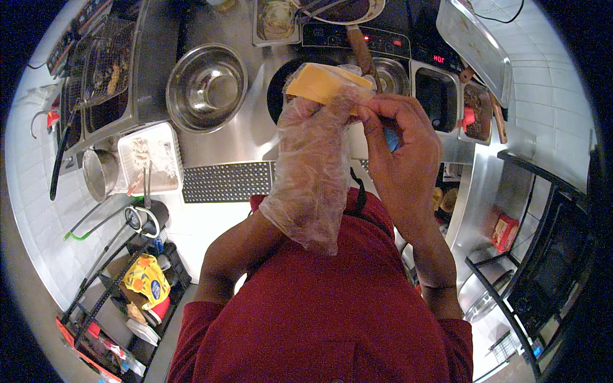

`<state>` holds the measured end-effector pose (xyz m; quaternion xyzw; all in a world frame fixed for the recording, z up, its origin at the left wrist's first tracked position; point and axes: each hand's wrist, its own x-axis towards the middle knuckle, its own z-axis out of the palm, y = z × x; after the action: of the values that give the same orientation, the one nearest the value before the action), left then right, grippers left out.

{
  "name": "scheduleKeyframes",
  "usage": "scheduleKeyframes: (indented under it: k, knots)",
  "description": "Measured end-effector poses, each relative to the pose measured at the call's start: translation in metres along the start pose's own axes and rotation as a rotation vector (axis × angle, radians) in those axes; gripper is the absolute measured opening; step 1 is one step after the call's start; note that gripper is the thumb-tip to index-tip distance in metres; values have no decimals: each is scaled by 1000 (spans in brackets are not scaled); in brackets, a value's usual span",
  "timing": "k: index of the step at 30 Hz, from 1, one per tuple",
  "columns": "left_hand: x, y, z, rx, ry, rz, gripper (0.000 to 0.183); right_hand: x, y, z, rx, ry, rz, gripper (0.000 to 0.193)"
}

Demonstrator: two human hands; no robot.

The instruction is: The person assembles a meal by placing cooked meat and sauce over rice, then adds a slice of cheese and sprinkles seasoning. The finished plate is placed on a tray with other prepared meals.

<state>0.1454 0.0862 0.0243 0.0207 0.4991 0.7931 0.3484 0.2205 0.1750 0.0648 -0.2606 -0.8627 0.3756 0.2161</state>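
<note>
A square orange-yellow slice that looks like cheese [324, 83] lies across the fingers of my left hand [311, 137]. That hand wears a loose, clear plastic glove and is closed around the slice's lower side. My right hand [408, 137] is bare, and its thumb and index finger pinch at the slice's right edge. Crinkled clear film shows around there, but whether the fingertips grip the slice or film cannot be made out. Part of something blue [391, 138] shows behind the right palm. Both hands are above the steel counter [255, 143].
Left on the counter stands a steel bowl [207, 88]. Beside it are a white tub of white powder [172, 163] and a fryer basket [102, 73]. A wooden-handled pan [363, 48] sits ahead. At right are dark inset containers [436, 99] and a leaning metal tray [476, 48].
</note>
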Motion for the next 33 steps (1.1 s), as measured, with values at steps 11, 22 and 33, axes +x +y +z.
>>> scheduleKeyframes:
  k: [11, 22, 33]
  knots:
    - [-10, -11, -8, -93, 35, 17, 30, -15, -9, 6, -142, 54, 27, 15]
    - [-19, -11, -20, -81, -87, -46, 24, -9, -2, -9, -286, 22, 43, 16]
    - [-27, 24, -37, 69, -205, -372, 30, 0, 25, -16, 77, -218, 98, 28]
